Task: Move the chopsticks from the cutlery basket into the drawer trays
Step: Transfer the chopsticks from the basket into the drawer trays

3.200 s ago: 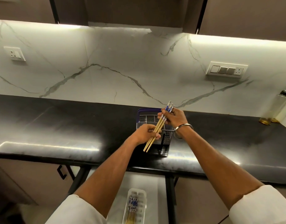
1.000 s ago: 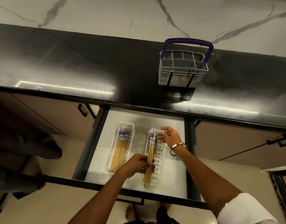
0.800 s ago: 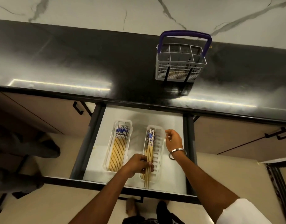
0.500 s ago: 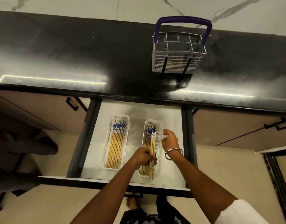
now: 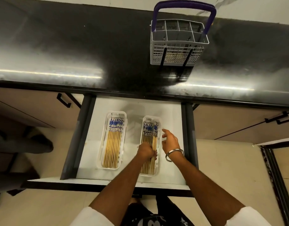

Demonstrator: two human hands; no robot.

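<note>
The open white drawer (image 5: 171, 115) holds two clear trays. The left tray (image 5: 115, 113) is filled with a row of wooden chopsticks (image 5: 113, 144), their blue-patterned ends pointing away from me. In the right tray (image 5: 152, 117) lie several more chopsticks (image 5: 149, 131). My left hand (image 5: 146, 152) curls over the middle of these chopsticks inside the tray. My right hand (image 5: 170, 141) hovers with relaxed fingers at that tray's right rim. The grey cutlery basket (image 5: 178, 53) with a purple handle stands on the black counter; something tan shows through its mesh near the bottom.
The black countertop (image 5: 75, 46) runs above the drawer, its front edge overhanging the drawer's back. Dark drawer rails (image 5: 188, 128) flank both sides. Closed cabinet fronts with black handles (image 5: 63, 100) sit left and right. My feet are below the drawer front.
The chopsticks went from the basket down into the right tray. Over the last second my left hand settled them deeper in the tray, and my right hand stayed by its right rim.
</note>
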